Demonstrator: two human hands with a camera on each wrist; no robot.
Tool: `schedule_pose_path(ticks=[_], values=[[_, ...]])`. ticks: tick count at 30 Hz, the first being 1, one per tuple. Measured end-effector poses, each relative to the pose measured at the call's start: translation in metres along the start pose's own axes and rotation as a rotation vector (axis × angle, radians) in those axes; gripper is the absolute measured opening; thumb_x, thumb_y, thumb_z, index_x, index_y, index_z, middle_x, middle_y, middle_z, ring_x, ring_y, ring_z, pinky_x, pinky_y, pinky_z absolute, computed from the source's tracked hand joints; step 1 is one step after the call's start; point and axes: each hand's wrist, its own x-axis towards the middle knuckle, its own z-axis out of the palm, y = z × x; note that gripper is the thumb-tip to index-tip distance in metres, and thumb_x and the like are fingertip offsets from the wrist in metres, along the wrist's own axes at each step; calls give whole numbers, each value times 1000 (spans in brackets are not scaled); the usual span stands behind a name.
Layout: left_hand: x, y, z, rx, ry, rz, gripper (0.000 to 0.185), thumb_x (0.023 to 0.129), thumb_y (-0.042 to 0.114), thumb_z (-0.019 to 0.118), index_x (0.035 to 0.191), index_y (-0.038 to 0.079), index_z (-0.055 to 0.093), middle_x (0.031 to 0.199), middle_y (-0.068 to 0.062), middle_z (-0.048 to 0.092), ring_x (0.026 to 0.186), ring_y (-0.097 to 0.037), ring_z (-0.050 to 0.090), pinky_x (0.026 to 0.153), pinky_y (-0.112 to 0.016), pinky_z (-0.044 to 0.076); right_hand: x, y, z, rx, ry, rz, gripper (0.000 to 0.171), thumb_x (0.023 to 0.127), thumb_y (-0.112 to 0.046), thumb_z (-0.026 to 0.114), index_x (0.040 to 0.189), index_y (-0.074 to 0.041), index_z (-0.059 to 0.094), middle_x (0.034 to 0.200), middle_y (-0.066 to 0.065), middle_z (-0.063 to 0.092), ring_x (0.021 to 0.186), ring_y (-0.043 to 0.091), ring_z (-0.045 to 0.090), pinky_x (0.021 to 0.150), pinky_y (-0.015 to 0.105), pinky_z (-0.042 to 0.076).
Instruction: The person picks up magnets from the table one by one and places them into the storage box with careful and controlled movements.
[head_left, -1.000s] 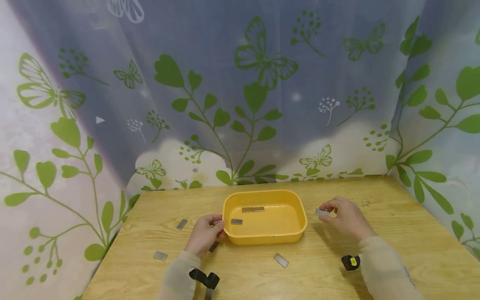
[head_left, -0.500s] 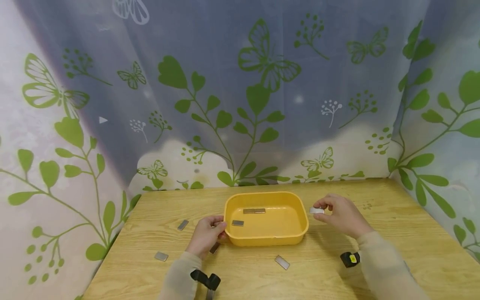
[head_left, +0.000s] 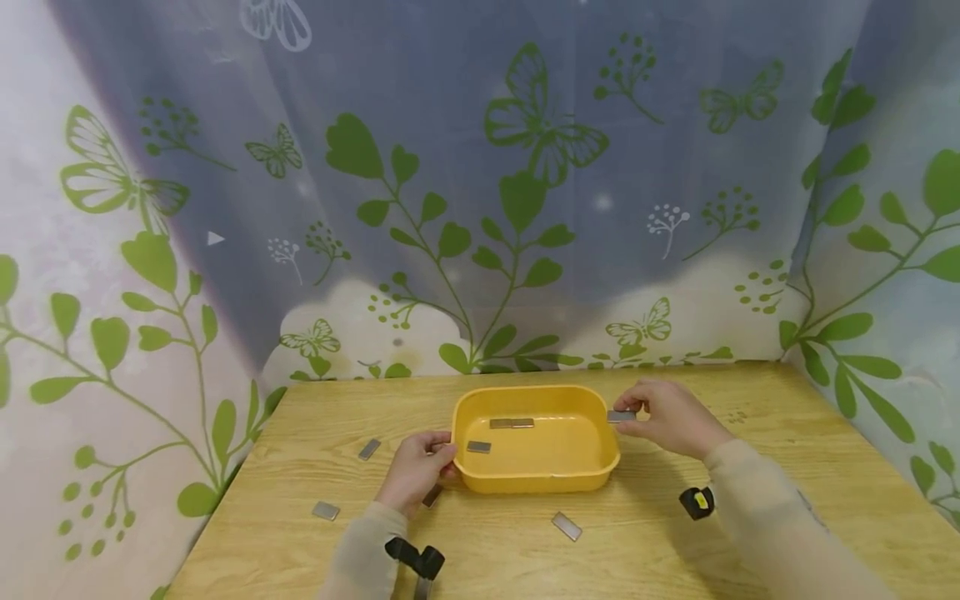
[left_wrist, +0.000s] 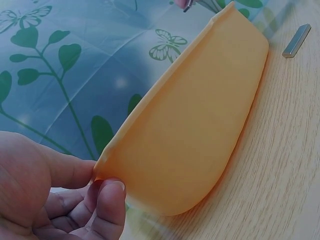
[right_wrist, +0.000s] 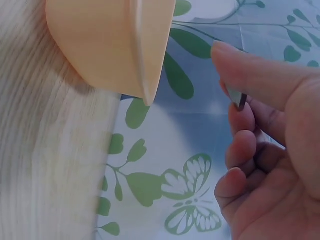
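Note:
A yellow plastic basin (head_left: pixel 536 482) stands on the wooden table. My left hand (head_left: pixel 415 473) pinches its left rim between thumb and fingers, seen close up in the left wrist view. At the right rim, my right hand (head_left: pixel 675 419) holds a small flat grey metal bar (head_left: pixel 620 416) between thumb and fingertips; the bar's tip overlaps the rim in the head view, while the right wrist view shows the hand apart from the basin. Inside the basin lie one bar (head_left: pixel 478 447) and, behind it, what looks like two bars (head_left: pixel 512 423) end to end.
More metal bars lie on the table (head_left: pixel 495 550): one (head_left: pixel 567 526) in front of the basin, two at the left (head_left: pixel 369 449), and a dark one (head_left: pixel 432 496) beside the left hand. A patterned curtain (head_left: pixel 420 75) borders the table's back and sides.
My right hand has moved left with the metal bar, from beside the basin to its right rim. The left hand keeps its hold on the rim. The head view has shifted slightly.

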Motion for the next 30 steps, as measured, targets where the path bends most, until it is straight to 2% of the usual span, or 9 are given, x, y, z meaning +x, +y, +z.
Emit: schedule_pose_path(ticks=[8,16,30], values=[[0,1,1,4,5,-6,31,96,3,56,123,-13,54,95,-16,56,71,-16,58,67,-31,55,18,-15,-5,-12,-91,-44,23,81,-26,78,100,-15,71,93,-7,62,87,17,57,76,37,48],[1,0,-1,-6,-11,5,31,97,4,55,123,-13,54,98,-20,56,73,-16,58,69,-31,55,35,-32,-8,-18,-159,-115,12,83,-20,77,92,-15,71,90,-4,63,86,18,57,77,37,48],[0,0,-1,-8,-12,18,32,97,5,56,123,-13,54,96,-16,56,72,-16,58,69,-33,55,49,-41,-3,-87,-212,-90,14,82,-21,78,93,-16,70,93,-4,61,88,19,58,79,37,49]])
